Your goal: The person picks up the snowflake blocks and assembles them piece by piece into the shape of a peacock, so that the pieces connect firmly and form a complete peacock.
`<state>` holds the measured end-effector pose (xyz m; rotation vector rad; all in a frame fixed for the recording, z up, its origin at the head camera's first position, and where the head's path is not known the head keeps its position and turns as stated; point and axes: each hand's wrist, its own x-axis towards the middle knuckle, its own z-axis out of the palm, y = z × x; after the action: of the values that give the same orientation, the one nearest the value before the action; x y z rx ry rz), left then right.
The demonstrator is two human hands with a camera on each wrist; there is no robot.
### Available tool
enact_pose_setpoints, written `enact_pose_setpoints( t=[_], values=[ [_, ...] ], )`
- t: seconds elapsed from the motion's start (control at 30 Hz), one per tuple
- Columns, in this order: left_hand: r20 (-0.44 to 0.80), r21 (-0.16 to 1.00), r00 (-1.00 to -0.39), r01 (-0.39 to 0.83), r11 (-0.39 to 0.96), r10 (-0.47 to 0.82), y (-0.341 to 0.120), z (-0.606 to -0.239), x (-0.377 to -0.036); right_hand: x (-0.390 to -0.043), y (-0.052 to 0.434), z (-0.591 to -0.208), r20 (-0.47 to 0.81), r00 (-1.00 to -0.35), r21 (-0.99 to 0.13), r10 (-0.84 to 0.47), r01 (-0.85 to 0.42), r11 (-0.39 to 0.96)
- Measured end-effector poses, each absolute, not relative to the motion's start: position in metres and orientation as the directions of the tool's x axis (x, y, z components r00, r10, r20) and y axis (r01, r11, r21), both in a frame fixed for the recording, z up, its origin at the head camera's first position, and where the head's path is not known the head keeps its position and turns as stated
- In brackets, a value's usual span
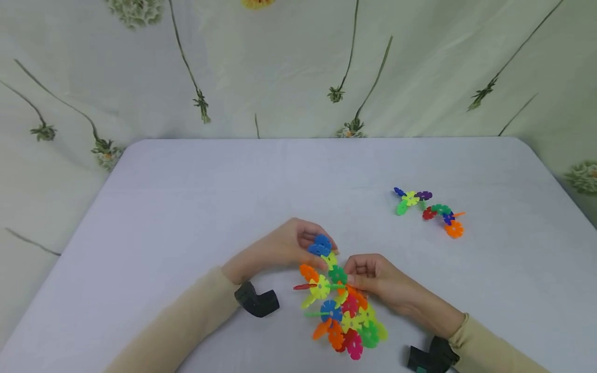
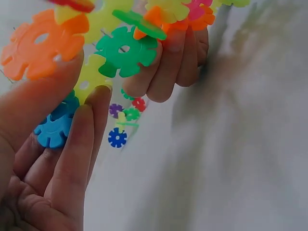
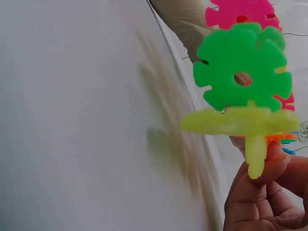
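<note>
Cluster (image 1: 342,311): interlocked plastic snowflake discs in orange, yellow, green, blue, pink and red, held over the near middle of the bench (image 1: 186,207), between both hands. Its lower end, a pink disc (image 1: 354,344) and a green disc (image 1: 370,335), hangs nearest the camera; its upper end carries a blue disc (image 1: 320,245).

Left hand (image 1: 284,246): fingers curled round the cluster's upper end, pinching the blue disc; the left wrist view shows thumb and fingers (image 2: 79,159) closed on that disc (image 2: 55,127), with an orange disc (image 2: 41,45) and a green one (image 2: 126,50) just above.

Right hand (image 1: 378,280): fingers curled, gripping the cluster's right side about mid-height; the right wrist view shows fingertips (image 3: 262,175) pinching a yellow-green disc (image 3: 240,120) edge-on, with a green disc (image 3: 243,70) slotted upright into it and a pink one (image 3: 245,12) behind.

Chain (image 1: 429,210): a shorter curved string of discs in blue, yellow, purple, green, red and orange, lying flat on the bench, well apart to the right and beyond the hands, touched by neither.

Sleeves (image 1: 186,321): beige, on both forearms; a black wrist mount (image 1: 256,300) on the left, another (image 1: 431,357) on the right.

Bench: pale lavender-white cover, rounded far corners.

Backdrop (image 1: 298,62): pale cloth printed with long-stemmed dandelion heads, hanging behind the bench.
</note>
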<state>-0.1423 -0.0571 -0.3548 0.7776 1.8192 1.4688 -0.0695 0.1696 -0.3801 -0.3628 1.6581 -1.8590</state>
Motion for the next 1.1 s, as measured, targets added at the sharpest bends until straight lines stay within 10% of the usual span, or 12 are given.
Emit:
enact_pose_setpoints(
  t=[0.8, 1.1],
  values=[
    [-0.030, 0.982, -0.661, 0.120, 0.146, 0.750, -0.059, -0.356, -0.138, -0.070, 0.170, -0.378, -0.203, -0.815, -0.965, -0.542, 0.262, -0.033],
    [0.153, 0.983, -0.559, 0.173, -0.066, 0.815, -0.059, -0.336, -0.140, -0.068, 0.173, -0.362, 0.076, -0.854, -0.997, -0.514, -0.075, -0.022]
  ],
)
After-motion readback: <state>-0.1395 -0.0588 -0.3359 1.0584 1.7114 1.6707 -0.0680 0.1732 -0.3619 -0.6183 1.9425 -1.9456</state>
